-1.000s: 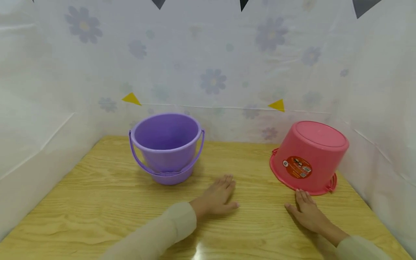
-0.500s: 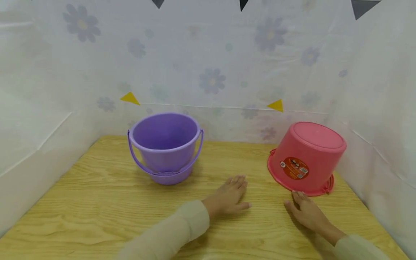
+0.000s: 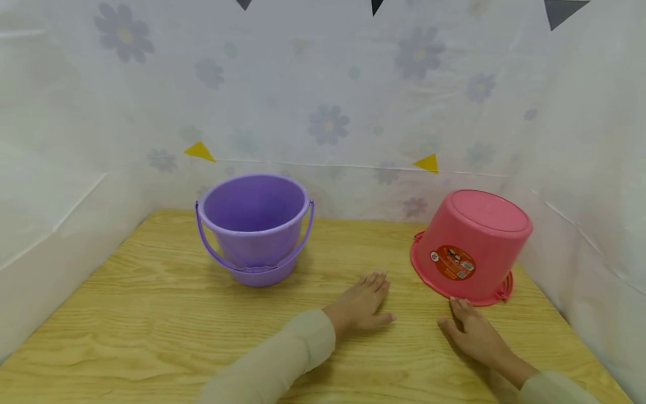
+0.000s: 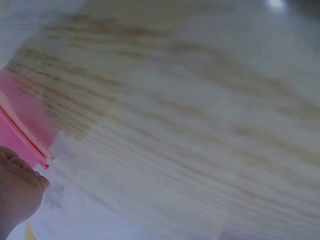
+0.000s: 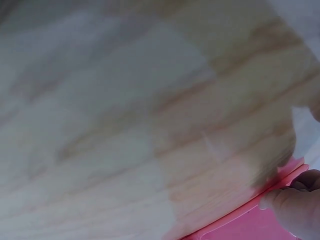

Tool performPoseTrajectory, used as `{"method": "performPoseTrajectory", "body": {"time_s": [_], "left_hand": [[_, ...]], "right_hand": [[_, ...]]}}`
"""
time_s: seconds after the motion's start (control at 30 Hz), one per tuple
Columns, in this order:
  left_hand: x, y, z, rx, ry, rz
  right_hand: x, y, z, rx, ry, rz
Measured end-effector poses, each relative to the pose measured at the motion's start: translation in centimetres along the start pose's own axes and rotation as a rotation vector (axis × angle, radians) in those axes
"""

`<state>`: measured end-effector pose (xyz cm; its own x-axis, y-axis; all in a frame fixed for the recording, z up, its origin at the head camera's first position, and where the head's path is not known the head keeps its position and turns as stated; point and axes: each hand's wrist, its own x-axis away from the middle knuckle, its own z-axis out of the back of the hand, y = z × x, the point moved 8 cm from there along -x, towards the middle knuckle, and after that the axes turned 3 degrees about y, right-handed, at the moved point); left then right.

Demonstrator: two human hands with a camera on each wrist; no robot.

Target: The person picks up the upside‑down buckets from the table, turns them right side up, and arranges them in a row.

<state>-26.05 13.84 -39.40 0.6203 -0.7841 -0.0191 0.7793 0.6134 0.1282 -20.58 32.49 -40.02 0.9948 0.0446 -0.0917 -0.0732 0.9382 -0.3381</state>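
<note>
A purple bucket (image 3: pixel 262 249) stands upright on the wooden table at left, its handle hanging down in front. At right, a pink bucket (image 3: pixel 484 241) sits upside down, base upward, with a round red-orange label on its side. My left hand (image 3: pixel 365 303) is palm down close over the table between the two buckets, its fingers straight and thumb spread, holding nothing. My right hand (image 3: pixel 476 335) has its extended fingertips right at the front rim of the pink bucket. In the right wrist view the pink rim (image 5: pixel 230 216) runs beside that hand's thumb.
White flower-patterned sheeting (image 3: pixel 282 106) encloses the table (image 3: pixel 126 314) at the back and sides. Two yellow triangles (image 3: pixel 200 151) mark the back sheet, and dark pennant tips (image 3: pixel 562 12) hang at the top.
My left hand has moved right, away from the purple bucket and toward the pink one. My right hand stays at the pink rim; the head view has shifted slightly.
</note>
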Motion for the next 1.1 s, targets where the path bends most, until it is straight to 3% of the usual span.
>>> {"method": "performPoseTrajectory", "body": {"time_s": [0.27,0.53,0.77,1.1], "left_hand": [[-1.2,0.7,-0.2,-0.015,0.002,-0.003],[-2.3,1.4,-0.2,-0.044,-0.035,0.005],[-2.8,1.5,-0.2,-0.027,-0.053,0.048],[-3.4,1.8,-0.9,-0.067,-0.072,0.043]], "right_hand": [[0.5,-0.4,0.1,0.006,0.001,0.002],[0.9,-1.1,0.3,0.008,0.000,-0.002],[1.3,-1.6,0.0,0.008,0.012,0.016],[2.0,-2.3,-0.1,0.010,-0.003,0.020]]}}
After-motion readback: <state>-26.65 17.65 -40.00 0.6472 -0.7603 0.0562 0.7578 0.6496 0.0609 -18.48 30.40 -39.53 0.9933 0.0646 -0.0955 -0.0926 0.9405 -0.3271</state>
